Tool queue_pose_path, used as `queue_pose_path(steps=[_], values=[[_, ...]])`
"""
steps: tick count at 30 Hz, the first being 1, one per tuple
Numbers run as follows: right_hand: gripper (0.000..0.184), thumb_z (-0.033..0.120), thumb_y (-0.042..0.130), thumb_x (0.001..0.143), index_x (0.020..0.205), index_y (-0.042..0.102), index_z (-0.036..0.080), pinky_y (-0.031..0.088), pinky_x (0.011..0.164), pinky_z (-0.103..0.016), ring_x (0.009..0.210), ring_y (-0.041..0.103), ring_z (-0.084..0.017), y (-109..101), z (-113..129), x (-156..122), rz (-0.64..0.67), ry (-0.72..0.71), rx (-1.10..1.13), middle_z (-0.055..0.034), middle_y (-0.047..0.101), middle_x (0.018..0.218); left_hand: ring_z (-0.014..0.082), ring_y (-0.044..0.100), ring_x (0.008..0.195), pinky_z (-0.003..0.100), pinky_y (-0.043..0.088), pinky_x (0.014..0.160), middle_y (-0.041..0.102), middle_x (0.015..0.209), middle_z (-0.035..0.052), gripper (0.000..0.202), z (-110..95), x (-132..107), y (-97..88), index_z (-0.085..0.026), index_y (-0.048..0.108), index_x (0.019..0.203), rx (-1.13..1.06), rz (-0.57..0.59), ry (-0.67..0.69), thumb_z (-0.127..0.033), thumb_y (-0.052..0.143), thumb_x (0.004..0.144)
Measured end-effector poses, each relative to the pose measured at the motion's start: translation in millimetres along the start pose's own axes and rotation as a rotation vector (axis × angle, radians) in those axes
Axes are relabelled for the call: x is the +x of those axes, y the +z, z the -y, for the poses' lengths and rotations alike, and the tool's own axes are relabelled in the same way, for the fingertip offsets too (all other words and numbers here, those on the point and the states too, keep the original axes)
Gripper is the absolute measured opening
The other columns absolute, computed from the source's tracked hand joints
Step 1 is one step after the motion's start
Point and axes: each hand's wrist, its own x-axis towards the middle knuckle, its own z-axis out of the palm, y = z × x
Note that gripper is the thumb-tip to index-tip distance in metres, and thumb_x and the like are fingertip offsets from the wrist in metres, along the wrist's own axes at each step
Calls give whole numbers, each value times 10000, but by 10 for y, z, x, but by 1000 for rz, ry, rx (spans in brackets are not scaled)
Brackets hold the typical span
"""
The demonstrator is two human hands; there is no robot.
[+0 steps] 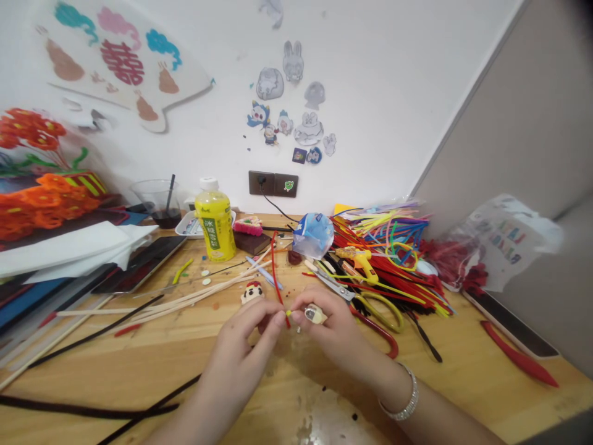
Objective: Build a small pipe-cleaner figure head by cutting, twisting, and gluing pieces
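Note:
My left hand [245, 337] is closed in a pinch, its thumb and fingertip at a tiny yellow piece [288, 313]. My right hand [336, 327] meets it from the other side, fingers curled. Tucked in the right hand is a small cream object with a silvery part [315, 314], whose kind I cannot make out. A thin red pipe cleaner [274, 262] runs down to the fingertips; whether it is held or lies behind them is unclear. Just beyond my left fingers is a little figure's head [252, 292] with a red top, its lower part hidden.
Scissors [343, 287], a yellow glue gun [364, 262] and a heap of coloured pipe cleaners [398, 235] lie to the right. A drink bottle [215, 222], a tablet [143, 266] and a plastic cup [160, 204] stand or lie left. Black pipe cleaners [92, 409] cross the front left.

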Motion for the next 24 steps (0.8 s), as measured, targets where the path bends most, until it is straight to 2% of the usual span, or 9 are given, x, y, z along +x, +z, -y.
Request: queue_pose_path(steps=[6, 14, 20, 24], values=[[90, 259, 558, 806, 773, 596, 185, 428, 712, -265, 754, 562, -147, -5, -20, 17, 57, 18, -59, -10, 617, 769, 151, 544, 650, 238, 425, 611, 585, 681, 3, 198, 47, 1, 17, -200, 594, 742, 57, 54, 74, -284, 439, 832], [93, 261, 534, 812, 771, 582, 192, 420, 722, -268, 759, 554, -148, -23, -5, 15, 66, 56, -42, -7, 600, 767, 153, 556, 679, 246, 431, 642, 593, 686, 4, 214, 76, 21, 16, -195, 598, 725, -18, 107, 19, -300, 441, 828], [255, 416, 432, 836, 837, 532, 182, 401, 647, -272, 733, 506, -161, -33, -22, -28, 59, 82, -1, -24, 548, 776, 142, 540, 629, 229, 435, 584, 562, 660, -6, 204, 78, 15, 27, -189, 563, 692, -119, 29, -61, -320, 454, 805], [249, 380, 360, 871, 747, 466, 192, 356, 605, -258, 669, 442, -143, -2, -61, -61, 106, 86, -81, 5, 467, 687, 143, 548, 653, 230, 439, 607, 572, 682, -3, 198, 70, 5, 29, -192, 559, 696, -138, 7, -61, -317, 448, 802]])
